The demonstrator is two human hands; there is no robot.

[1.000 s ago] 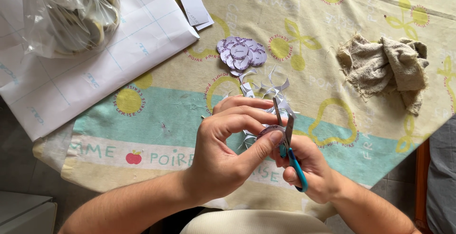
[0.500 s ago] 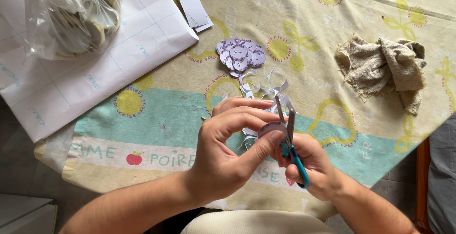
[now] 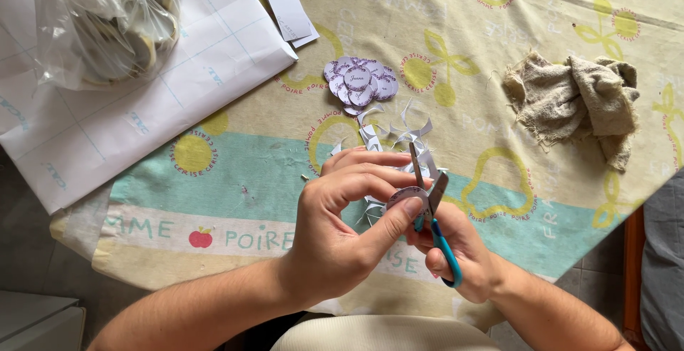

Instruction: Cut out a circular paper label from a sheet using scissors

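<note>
Two hands are seen – left hand point(image 3: 335, 233), right hand point(image 3: 463, 251) – with one pair of scissors point(image 3: 433, 212), one cloth point(image 3: 577, 101), one plastic bag point(image 3: 107, 19) and one pile of paper discs point(image 3: 360, 80).

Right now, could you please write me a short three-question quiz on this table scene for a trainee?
1. True or false: the left hand pinches a small paper disc between thumb and fingers.
2. Which tool does the right hand hold? A) craft knife B) blue-handled scissors C) hole punch
3. Fill in: beyond the paper scraps lies a pile of cut purple ______.

Key
1. True.
2. B; the blades are open at the disc's edge.
3. Discs; they lie overlapping on the tablecloth, left of the crumpled beige rag.
</note>
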